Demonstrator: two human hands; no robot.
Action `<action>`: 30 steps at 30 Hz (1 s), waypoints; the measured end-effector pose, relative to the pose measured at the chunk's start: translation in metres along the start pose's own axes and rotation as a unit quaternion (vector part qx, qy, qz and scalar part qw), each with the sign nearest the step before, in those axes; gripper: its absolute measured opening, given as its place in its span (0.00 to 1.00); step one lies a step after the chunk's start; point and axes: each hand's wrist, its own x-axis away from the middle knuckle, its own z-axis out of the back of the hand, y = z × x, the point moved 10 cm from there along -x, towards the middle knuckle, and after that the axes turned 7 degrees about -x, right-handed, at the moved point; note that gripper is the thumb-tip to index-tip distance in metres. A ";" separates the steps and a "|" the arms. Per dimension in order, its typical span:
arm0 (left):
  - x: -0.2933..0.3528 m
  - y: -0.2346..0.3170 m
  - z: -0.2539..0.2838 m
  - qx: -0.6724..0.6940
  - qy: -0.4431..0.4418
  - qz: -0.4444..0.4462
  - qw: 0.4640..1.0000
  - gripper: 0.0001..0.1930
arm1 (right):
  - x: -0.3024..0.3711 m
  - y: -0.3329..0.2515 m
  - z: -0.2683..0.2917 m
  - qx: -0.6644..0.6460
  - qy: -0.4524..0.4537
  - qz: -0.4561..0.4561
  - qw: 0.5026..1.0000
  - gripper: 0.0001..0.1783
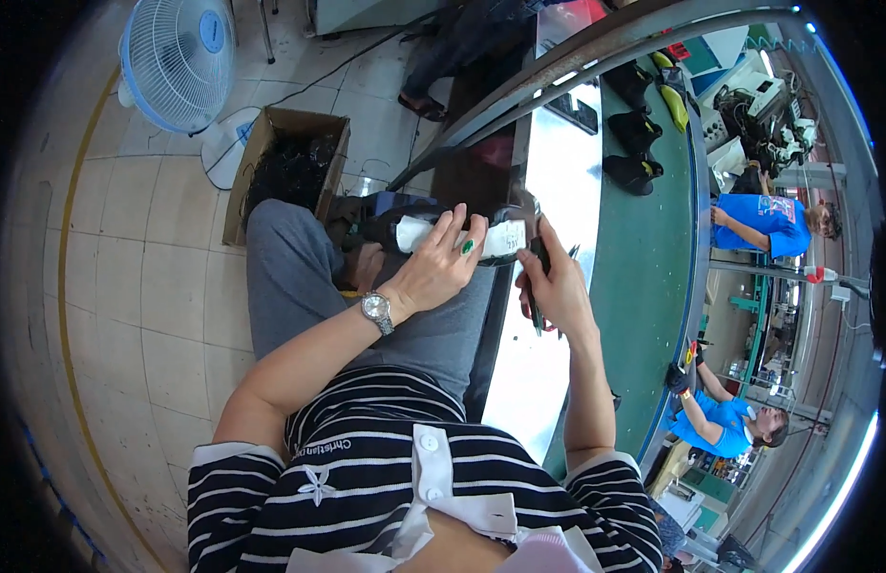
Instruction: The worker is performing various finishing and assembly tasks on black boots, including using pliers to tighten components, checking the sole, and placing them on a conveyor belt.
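Note:
Across my lap lies a dark shoe upper with a white underside (505, 239), its long side running left to right. My left hand (441, 263), with a green ring and a wristwatch, is closed over the middle of it. At its right end is my right hand (563, 294), fingers curled round a dark-handled hand tool (537, 313) that resembles pincers. A brownish metal part (530, 204) shows above these fingers, against the shoe's end. The fingers hide most of the tool, so its exact kind is unclear.
Right of me a shiny metal ledge (534, 368) borders a green conveyor belt (631, 277) carrying several black shoes (634, 132). A metal frame bar (596, 72) crosses above. A cardboard box (340, 153) and a fan (176, 62) stand left. Two co-workers in blue work beyond the belt.

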 end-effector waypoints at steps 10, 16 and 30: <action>0.003 0.002 0.013 -0.010 0.065 -0.002 0.998 0.19 | 0.009 -0.013 -0.012 0.138 0.067 0.103 0.983 0.35; 0.005 0.008 0.006 -0.044 0.059 -0.017 0.997 0.17 | 0.003 -0.013 -0.025 0.232 0.035 0.056 0.970 0.37; 0.005 -0.035 0.025 -0.043 -0.103 0.083 0.990 0.23 | 0.026 -0.054 -0.014 0.131 0.153 0.151 0.968 0.36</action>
